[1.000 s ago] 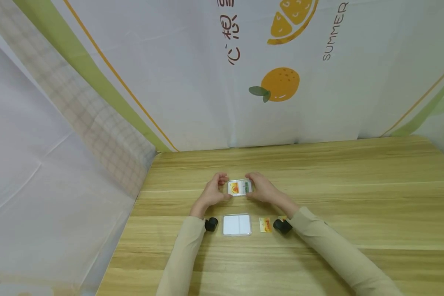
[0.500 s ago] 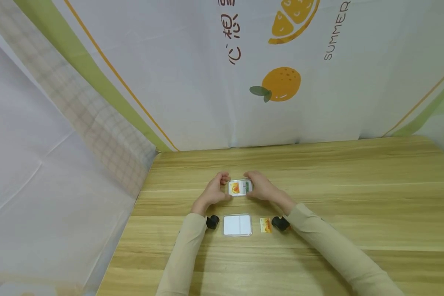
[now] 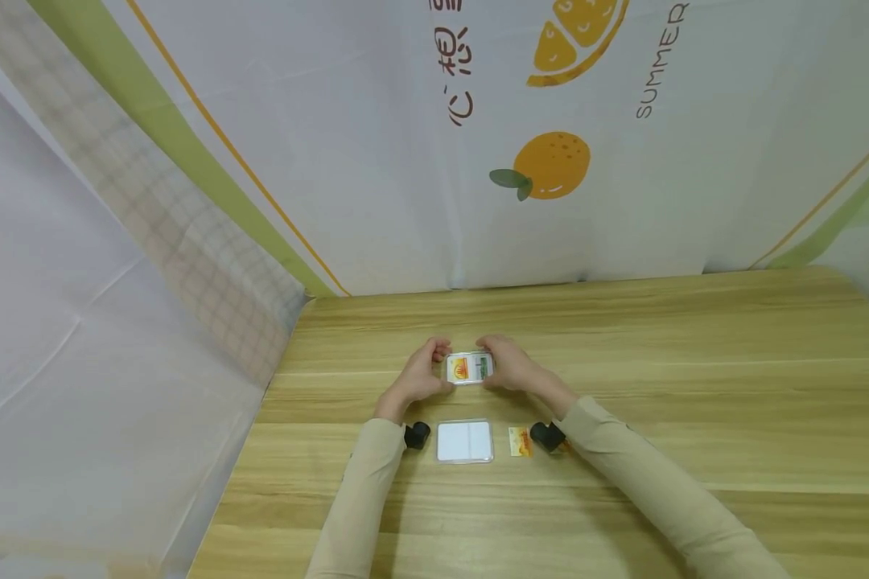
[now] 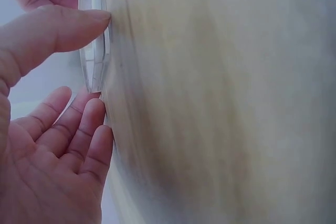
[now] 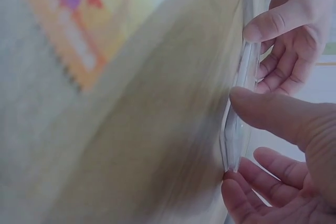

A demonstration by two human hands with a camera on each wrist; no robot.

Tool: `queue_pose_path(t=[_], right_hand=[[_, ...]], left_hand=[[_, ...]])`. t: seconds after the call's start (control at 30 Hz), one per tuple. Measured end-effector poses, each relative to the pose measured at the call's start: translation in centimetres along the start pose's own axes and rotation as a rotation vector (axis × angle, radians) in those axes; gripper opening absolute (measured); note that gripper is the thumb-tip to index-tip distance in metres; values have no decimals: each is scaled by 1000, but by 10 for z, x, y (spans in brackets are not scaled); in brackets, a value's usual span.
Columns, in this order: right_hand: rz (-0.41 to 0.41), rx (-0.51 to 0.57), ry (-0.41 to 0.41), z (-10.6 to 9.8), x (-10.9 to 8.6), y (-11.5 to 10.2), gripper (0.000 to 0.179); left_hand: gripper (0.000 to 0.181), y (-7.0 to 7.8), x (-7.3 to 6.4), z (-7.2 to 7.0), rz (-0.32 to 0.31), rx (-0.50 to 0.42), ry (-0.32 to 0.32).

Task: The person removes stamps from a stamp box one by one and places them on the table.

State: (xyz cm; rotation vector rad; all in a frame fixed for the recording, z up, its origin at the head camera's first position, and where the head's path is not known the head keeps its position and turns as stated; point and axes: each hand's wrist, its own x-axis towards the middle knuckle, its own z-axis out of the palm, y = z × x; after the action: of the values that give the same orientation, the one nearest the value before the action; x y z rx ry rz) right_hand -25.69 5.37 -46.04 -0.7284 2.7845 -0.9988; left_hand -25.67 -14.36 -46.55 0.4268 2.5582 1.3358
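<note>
A small clear plastic case (image 3: 470, 367) lies flat towards the back of the table, a red-and-yellow stamp and a green-printed piece showing inside it. My left hand (image 3: 422, 373) grips its left end, thumb at the near edge and fingers curved behind. At the other end my right hand (image 3: 512, 367) holds it the same way, covering part of the green print. In the left wrist view the thumb (image 4: 58, 32) presses the rim of the case (image 4: 95, 51). The right wrist view has both thumbs along the near edge of the case (image 5: 233, 129).
Nearer me lies a second clear case (image 3: 465, 441) with a white insert. Right of it is a loose orange-yellow stamp (image 3: 519, 441), and another stamp is mostly hidden under the right wrist camera (image 3: 546, 437). A printed curtain (image 3: 376, 161) hangs behind the table.
Both hands stay on the case, which has hardly moved. The right forearm has shifted slightly left, and its wrist camera covers more of the farther loose stamp than a second ago.
</note>
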Motion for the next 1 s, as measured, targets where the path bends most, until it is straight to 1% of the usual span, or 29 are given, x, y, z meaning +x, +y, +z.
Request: queue_pose_path(t=[0.23, 0.4, 0.6, 1.0], right_hand=[[12, 28, 6, -1, 0, 1, 66], [-8, 33, 16, -1, 0, 2, 65], [-14, 33, 13, -1, 0, 3, 64], [-8, 32, 7, -1, 1, 2, 64]], left_hand=[[67, -1, 0, 0, -20, 16, 3], [66, 0, -1, 0, -30, 18, 2], [67, 0, 0, -1, -27, 12, -8], [67, -2, -1, -2, -4, -35, 6]])
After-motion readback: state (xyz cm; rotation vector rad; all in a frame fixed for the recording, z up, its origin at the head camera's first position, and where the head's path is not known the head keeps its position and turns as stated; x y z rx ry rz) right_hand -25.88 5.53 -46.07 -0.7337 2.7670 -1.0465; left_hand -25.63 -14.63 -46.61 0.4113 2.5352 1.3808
